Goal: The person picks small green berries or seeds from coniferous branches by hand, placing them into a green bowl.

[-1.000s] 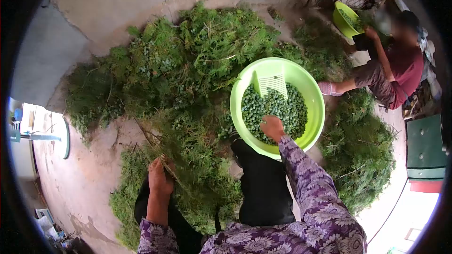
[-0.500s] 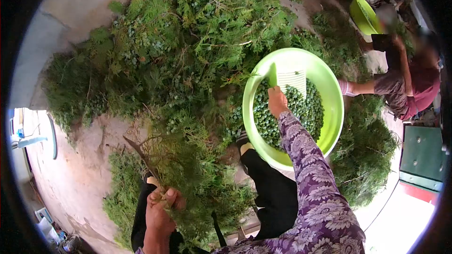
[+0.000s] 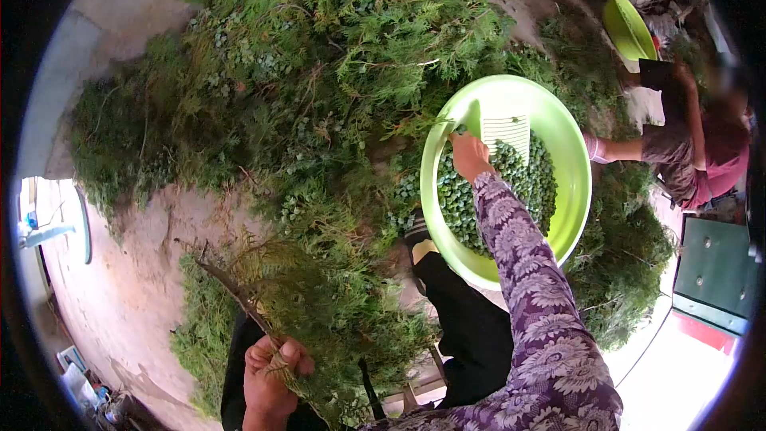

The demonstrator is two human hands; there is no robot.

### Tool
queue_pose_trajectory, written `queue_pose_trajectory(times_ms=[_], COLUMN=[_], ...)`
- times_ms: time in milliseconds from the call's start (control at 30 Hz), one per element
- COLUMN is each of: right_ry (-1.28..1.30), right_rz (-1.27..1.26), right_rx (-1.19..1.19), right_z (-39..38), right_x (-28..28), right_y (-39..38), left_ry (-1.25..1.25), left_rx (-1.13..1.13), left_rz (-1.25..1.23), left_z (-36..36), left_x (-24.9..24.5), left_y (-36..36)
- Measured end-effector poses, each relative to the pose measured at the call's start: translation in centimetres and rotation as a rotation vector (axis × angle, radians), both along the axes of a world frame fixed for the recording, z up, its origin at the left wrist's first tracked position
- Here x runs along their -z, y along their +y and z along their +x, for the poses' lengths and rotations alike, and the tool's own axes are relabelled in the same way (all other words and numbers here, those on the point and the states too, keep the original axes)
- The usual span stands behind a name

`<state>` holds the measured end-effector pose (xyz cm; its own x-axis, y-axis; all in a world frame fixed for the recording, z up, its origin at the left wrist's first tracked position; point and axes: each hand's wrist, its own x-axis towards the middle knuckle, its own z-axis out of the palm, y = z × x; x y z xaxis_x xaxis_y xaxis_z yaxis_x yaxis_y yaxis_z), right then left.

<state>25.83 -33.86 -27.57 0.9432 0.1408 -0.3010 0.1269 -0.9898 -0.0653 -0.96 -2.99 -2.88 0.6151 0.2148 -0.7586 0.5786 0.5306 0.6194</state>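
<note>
My left hand [image 3: 275,371] is closed around the woody stem of a cut evergreen branch [image 3: 239,291], whose feathery green sprays spread to the right over my lap. Over the left side of a lime-green plastic basin [image 3: 568,223] is my right hand [image 3: 471,156], its fingers pinched together. A small bluish-green bit shows at those fingertips, too small to name surely. Many round green seed cones [image 3: 455,207] cover the basin's bottom, beneath and beside my right forearm. A ribbed washboard panel [image 3: 507,132] is moulded into the basin's far side.
A large heap of evergreen branches [image 3: 319,96] lies ahead and to the left. More branches [image 3: 618,271] lie right of the basin. Another person [image 3: 686,128] sits at the right near a second green basin [image 3: 628,25]. A dark green box [image 3: 714,263] stands at the right edge.
My right hand has shifted slightly toward the basin's left rim. The branch in my left hand has tilted, its stem end now lower and further left. The view has moved a little.
</note>
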Motion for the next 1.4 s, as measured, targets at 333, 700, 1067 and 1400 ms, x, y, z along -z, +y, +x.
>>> queue_pose_trajectory(times_ms=[333,700,1067,1400], right_ry=[-0.106,-0.083,-0.108,-0.040], right_rz=[0.160,-0.108,0.330,0.094], right_rx=[0.181,0.029,0.057,0.057], right_z=[0.4,0.4,-1.9,-3.7], right_x=[0.6,1.3,0.3,0.1], right_y=[-3.2,0.2,-4.8,-4.1], left_ry=[-0.013,0.063,0.029,-0.014], left_rx=[-0.030,0.027,-0.030,0.005], left_rz=[-0.097,0.011,-0.017,-0.101], left_z=[-0.4,-0.6,-0.7,-1.1], left_x=[0.0,-0.2,-0.4,0.3], left_y=[0.1,-0.2,-0.8,-0.5])
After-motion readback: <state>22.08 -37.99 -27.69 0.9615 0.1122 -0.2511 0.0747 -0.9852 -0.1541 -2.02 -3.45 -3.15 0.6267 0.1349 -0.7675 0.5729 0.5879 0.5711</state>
